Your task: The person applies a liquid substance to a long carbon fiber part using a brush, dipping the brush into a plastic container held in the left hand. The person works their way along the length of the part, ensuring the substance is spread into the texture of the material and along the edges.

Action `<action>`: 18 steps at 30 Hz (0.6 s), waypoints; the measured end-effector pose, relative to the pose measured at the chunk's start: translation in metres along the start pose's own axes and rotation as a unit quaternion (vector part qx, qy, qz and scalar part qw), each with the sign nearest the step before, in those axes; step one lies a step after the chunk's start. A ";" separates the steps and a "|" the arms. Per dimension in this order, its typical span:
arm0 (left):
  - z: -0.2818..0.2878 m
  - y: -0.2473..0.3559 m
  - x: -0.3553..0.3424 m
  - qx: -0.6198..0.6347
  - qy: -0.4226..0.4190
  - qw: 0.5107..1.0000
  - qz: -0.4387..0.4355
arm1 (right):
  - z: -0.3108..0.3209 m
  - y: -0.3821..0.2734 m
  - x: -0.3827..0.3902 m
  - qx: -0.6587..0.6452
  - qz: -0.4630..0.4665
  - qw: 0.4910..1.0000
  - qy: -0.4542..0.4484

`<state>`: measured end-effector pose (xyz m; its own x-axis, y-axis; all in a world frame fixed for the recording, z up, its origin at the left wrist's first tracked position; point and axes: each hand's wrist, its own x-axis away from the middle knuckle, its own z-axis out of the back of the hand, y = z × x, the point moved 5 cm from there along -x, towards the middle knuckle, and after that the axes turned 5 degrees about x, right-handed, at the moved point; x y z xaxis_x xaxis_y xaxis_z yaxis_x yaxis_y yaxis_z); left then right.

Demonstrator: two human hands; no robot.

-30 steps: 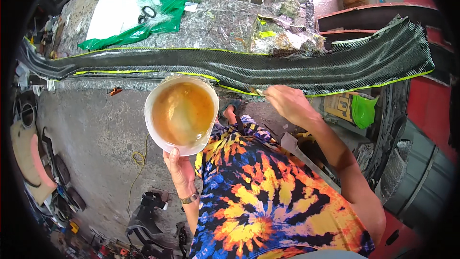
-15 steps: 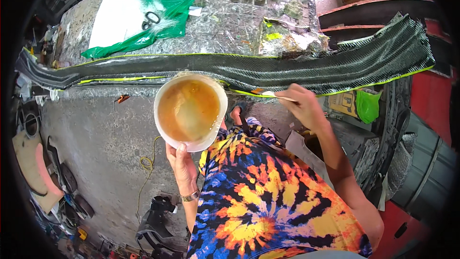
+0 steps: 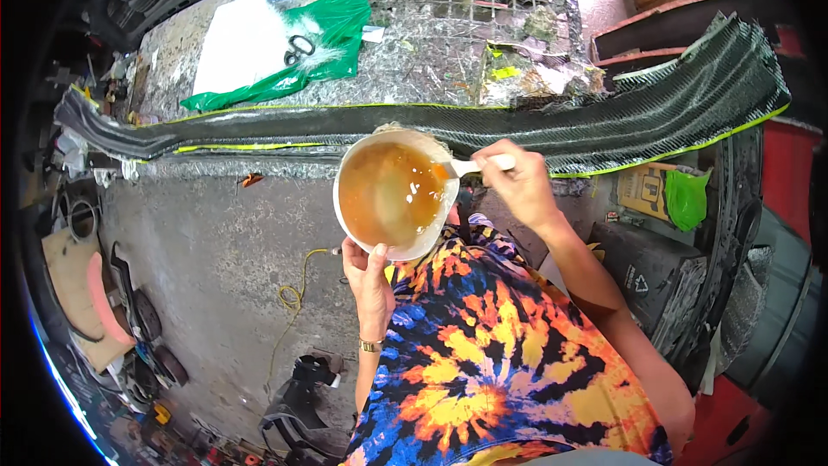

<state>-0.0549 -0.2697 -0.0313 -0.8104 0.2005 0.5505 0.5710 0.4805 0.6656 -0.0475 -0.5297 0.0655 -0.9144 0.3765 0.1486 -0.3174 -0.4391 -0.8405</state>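
Left hand [image 3: 369, 280] grips tub [image 3: 431, 237], right hand [image 3: 522, 190] brush [image 3: 467, 167]; strip [image 3: 621, 134] lies beyond both, symbol-marked box [image 3: 628, 252] to their right.

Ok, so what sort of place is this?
Probably a workshop, perhaps one for fibre-composite parts: a long, dark, woven-textured panel runs along a stained worktable, and the left hand holds a white container of amber liquid.

Upper-right glare, dark fisheye edges

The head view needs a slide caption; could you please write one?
Left hand holds a tub of amber liquid, right hand a brush inside its rim, near a long black strip.
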 end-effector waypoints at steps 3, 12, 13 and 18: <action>-0.007 0.003 0.002 0.020 0.000 1.000 0.010 | 0.026 0.025 0.007 -0.196 -0.105 0.973 0.057; 0.021 0.026 0.015 0.005 0.072 0.997 -0.010 | 0.008 0.062 0.011 -0.087 -0.097 0.990 0.060; 0.022 0.030 0.016 0.001 0.080 0.997 -0.014 | 0.002 0.062 0.007 -0.039 -0.039 0.997 0.057; 0.027 0.040 0.025 -0.014 0.084 0.996 -0.009 | -0.014 0.050 0.015 0.063 0.021 0.998 -0.013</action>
<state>-0.0555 -0.2221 -0.0047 -0.7878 0.0451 0.6142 0.5626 0.4587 0.6878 -0.0741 -0.5348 0.0186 -0.9335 0.3346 0.1290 -0.3056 -0.5543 -0.7742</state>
